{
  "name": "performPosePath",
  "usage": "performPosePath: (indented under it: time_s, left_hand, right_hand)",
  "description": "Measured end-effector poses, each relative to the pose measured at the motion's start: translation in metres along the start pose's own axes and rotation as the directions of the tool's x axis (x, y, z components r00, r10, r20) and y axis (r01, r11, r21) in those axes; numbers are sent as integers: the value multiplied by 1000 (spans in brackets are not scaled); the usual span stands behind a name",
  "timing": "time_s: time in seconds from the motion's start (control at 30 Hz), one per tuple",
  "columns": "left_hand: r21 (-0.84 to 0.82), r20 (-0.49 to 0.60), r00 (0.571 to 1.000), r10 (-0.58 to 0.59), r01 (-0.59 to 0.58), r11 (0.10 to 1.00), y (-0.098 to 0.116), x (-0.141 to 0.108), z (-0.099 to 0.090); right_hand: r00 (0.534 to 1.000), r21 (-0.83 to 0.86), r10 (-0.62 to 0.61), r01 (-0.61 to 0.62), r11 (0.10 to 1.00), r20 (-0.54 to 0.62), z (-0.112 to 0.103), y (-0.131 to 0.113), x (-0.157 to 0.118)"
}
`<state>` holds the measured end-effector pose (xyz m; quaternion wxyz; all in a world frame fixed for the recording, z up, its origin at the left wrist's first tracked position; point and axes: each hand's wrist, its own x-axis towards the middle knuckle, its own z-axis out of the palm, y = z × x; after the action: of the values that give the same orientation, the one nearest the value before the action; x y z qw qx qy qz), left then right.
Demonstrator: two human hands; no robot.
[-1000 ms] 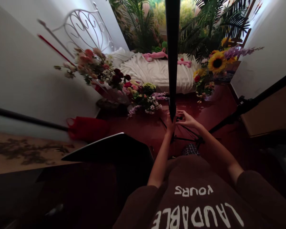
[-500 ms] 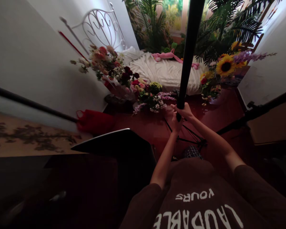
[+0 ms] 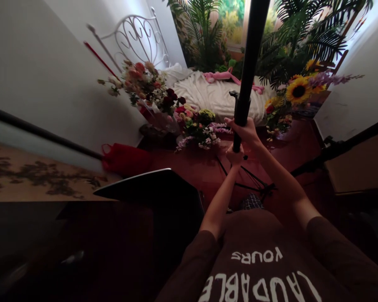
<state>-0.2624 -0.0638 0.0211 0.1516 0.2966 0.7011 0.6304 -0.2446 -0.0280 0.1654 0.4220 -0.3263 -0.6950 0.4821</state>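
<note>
In front of my body stands a black light stand point(image 3: 252, 54), its pole running up out of the top of the view. My right hand point(image 3: 247, 131) is wrapped round the pole just under a collar with a clamp knob point(image 3: 234, 95). Lower down, my left hand point(image 3: 234, 156) grips the same pole, with a small dark knob beside it. The stand's thin spread legs point(image 3: 250, 181) show on the red floor point(image 3: 189, 165), partly behind my forearms.
A white-draped bed point(image 3: 198, 90) with a pink plush toy point(image 3: 220, 76) lies ahead. Flower bunches point(image 3: 145, 84) and sunflowers point(image 3: 298, 90) flank it. A dark panel point(image 3: 164, 188) and a red bag point(image 3: 126, 159) are left. Another black pole point(image 3: 343, 147) crosses at right.
My right hand has moved up, and the collar with its clamp knob now sits higher on the pole. My left hand stays low, and a gap has opened between the hands.
</note>
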Motion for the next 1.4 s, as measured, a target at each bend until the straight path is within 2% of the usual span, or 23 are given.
performPosePath:
  time_s: [0.13,0.23,0.3,0.4,0.5,0.63,0.7,0.77,0.87,1.03,1.13,1.3,1.4]
  left_hand:
    - [-28,-28,1000,3,-4,1000,1,0,0]
    - [-26,-16,1000,13,-13,1000,0,0,0]
    - [-12,-13,1000,17,-17,1000,-1,-1,0]
    - [0,-39,999,21,-21,1000,-4,-1,1]
    - [11,-56,998,30,-30,999,-5,-1,1]
    - [22,-57,998,27,-26,999,-3,0,1]
    - [23,-47,999,13,-12,1000,-1,0,0]
    - [17,-31,1000,-8,8,1000,-1,0,1]
    - [-5,-20,1000,-16,16,1000,-2,1,1]
    - [8,-23,1000,-19,20,1000,-4,2,2]
    - [26,4,999,-39,38,999,-5,2,2]
    - [18,-7,1000,-22,22,1000,-9,2,4]
    - [23,-16,1000,-4,4,1000,-10,1,4]
  right_hand:
    - [998,-21,-35,37,999,57,-13,-2,-12]
    - [990,-33,-19,24,999,140,-35,15,-32]
    - [981,-64,82,-72,995,175,-49,38,-51]
    - [956,-102,284,-276,956,76,-61,77,-79]
    - [897,-27,436,-435,900,69,-57,105,-97]
    - [792,205,610,-600,774,15,-38,121,-100]
    - [740,309,672,-634,709,-24,-31,125,-99]
    - [721,359,692,-636,683,-38,-28,128,-99]
    - [742,340,668,-614,713,-61,-29,130,-106]
    - [877,87,468,-461,883,-104,-32,128,-121]
    - [921,-45,374,-380,924,-106,-31,128,-125]
    - [938,-308,314,-346,886,-149,-30,129,-121]
    - [922,-327,352,-385,863,-159,-30,130,-115]
